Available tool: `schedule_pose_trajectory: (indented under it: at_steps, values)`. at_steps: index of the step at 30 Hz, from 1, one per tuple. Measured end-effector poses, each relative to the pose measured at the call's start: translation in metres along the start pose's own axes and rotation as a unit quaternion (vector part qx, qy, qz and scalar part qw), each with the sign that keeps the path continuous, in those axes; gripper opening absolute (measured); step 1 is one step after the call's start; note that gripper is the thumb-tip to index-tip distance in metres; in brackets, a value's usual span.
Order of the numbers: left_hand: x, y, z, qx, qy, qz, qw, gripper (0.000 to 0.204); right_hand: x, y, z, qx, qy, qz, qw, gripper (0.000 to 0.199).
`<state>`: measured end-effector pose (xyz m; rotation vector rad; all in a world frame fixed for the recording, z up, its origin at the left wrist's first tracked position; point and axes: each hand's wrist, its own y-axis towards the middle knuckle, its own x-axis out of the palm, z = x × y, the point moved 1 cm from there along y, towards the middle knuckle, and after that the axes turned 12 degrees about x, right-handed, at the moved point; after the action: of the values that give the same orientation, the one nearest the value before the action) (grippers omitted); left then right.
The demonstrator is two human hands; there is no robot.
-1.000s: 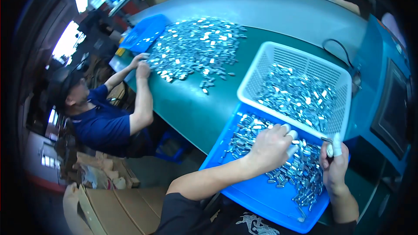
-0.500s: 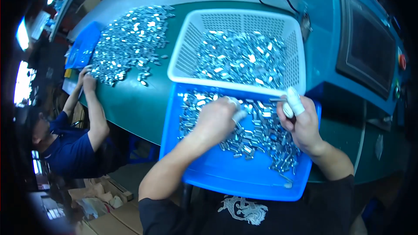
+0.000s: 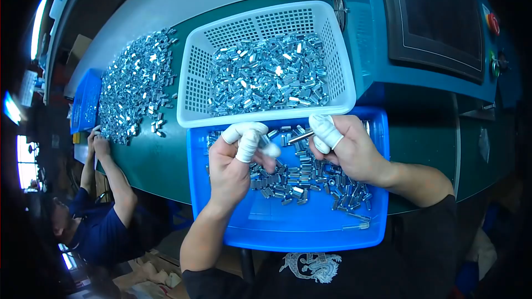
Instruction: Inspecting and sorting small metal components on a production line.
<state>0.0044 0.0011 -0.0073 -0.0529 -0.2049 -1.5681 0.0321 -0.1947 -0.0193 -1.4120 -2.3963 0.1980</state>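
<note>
White finger covers wrap several fingertips on both hands. My right hand (image 3: 354, 149) pinches a slim dark metal rod (image 3: 301, 138), its tip pointing left. Facing it, my left hand (image 3: 230, 166) is closed on a small shiny metal sleeve (image 3: 264, 142), partly hidden and blurred. Rod and sleeve are apart. Both hands hover over a blue tray (image 3: 260, 232), where many short silvery hex-shaped sleeves (image 3: 296, 176) lie loose. Two thin pieces (image 3: 357, 222) rest near the tray's front right corner.
Behind the tray stands a white perforated basket (image 3: 194, 80) full of similar sleeves. A machine with a dark screen (image 3: 438, 16) and a red button (image 3: 492, 24) is at right. At left, a co-worker (image 3: 105, 216) reaches toward a heap of sleeves (image 3: 136, 83) beside a blue basket (image 3: 86, 102).
My left hand has risen from the pieces in the tray and turned up, now with a sleeve. The rod in my right hand now shows clearly. The whole view has shifted.
</note>
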Motion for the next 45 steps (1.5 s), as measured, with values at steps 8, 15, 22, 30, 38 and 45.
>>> schedule_pose_trajectory:
  at_steps: [8,15,22,30,38,45]
  values:
    - [0.003,-0.005,-0.001,0.011,-0.028,-0.019,0.999,0.017,0.004,-0.003,-0.006,0.016,-0.055,0.002,0.998,0.045]
    - [0.0,-0.003,-0.002,-0.01,-0.014,-0.054,0.998,0.022,0.004,-0.005,-0.004,-0.007,-0.033,0.025,0.999,0.041]
    - [0.004,-0.011,0.001,0.047,0.112,-0.104,0.987,0.021,0.004,-0.004,0.002,-0.04,-0.1,0.002,0.994,0.037]
    - [0.012,-0.006,-0.005,0.294,0.231,-0.122,0.92,0.021,0.008,-0.007,-0.004,0.059,-0.101,-0.028,0.993,0.042]
    - [0.013,-0.006,0.007,0.529,0.407,-0.179,0.723,0.039,0.007,0.0,-0.009,0.262,0.101,-0.111,0.953,0.054]
    - [0.015,-0.002,0.011,0.351,0.323,-0.117,0.871,0.058,-0.004,0.004,-0.003,0.239,0.221,-0.177,0.929,0.046]
